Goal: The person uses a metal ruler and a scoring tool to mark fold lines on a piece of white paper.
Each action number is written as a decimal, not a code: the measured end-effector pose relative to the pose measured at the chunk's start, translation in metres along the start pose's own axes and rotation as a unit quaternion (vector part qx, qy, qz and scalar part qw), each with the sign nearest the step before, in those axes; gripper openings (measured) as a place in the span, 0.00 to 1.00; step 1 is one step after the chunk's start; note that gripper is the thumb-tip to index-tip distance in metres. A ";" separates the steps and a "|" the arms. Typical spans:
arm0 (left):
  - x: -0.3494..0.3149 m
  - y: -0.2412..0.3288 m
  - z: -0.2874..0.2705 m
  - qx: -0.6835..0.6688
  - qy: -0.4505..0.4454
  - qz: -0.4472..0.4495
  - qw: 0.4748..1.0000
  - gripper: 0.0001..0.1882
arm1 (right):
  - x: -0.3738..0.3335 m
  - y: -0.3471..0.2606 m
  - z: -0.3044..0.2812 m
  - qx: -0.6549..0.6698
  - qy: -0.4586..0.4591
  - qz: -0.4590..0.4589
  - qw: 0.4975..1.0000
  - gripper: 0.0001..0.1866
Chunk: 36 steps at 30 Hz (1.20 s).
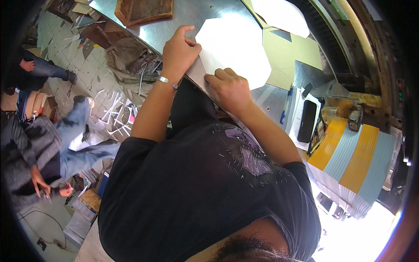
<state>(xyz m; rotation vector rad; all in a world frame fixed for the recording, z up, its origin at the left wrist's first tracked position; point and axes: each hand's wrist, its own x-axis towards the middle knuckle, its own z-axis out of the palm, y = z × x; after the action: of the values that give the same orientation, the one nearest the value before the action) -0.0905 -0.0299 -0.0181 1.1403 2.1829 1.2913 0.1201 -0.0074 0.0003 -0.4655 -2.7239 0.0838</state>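
A white sheet or stack of paper (pixel 233 50), glaring in the light, lies on the metal table. At its left edge is my left hand (pixel 180 51), index finger stretched out and thumb apart from it; the other fingers are partly hidden. My right hand (pixel 230 89) rests by the near edge of the paper, its fingers curled in. Whatever those fingers may pinch is hidden. Beige-green card sheets (pixel 281 56) lie beside and partly under the white paper.
A wooden tray (pixel 144 9) sits at the far left of the table (pixel 192 13). To the right are a blue pen (pixel 286 105), a dark phone (pixel 307 120) and a yellow-and-blue striped stack (pixel 349 153). Machinery stands beyond. Two people (pixel 35 148) are at the left, near paper scraps (pixel 118 113).
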 end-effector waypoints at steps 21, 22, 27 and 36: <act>-0.003 -0.006 -0.007 -0.025 -0.012 -0.019 0.999 0.32 | -0.003 -0.002 0.001 -0.005 -0.017 0.014 1.000 0.06; -0.003 -0.007 -0.007 -0.023 -0.012 -0.019 0.999 0.32 | -0.003 -0.002 0.001 -0.006 -0.020 0.014 1.000 0.07; -0.002 -0.004 -0.009 -0.006 -0.013 -0.018 1.000 0.33 | -0.003 -0.003 0.000 -0.001 -0.013 0.016 1.000 0.08; -0.001 -0.011 -0.006 -0.018 -0.008 -0.005 1.000 0.31 | -0.003 -0.003 -0.002 -0.003 -0.017 0.012 1.000 0.10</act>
<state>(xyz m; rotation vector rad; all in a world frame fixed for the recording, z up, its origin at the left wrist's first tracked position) -0.0991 -0.0370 -0.0242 1.1207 2.1438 1.3077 0.1222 -0.0111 0.0010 -0.5018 -2.7532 0.0916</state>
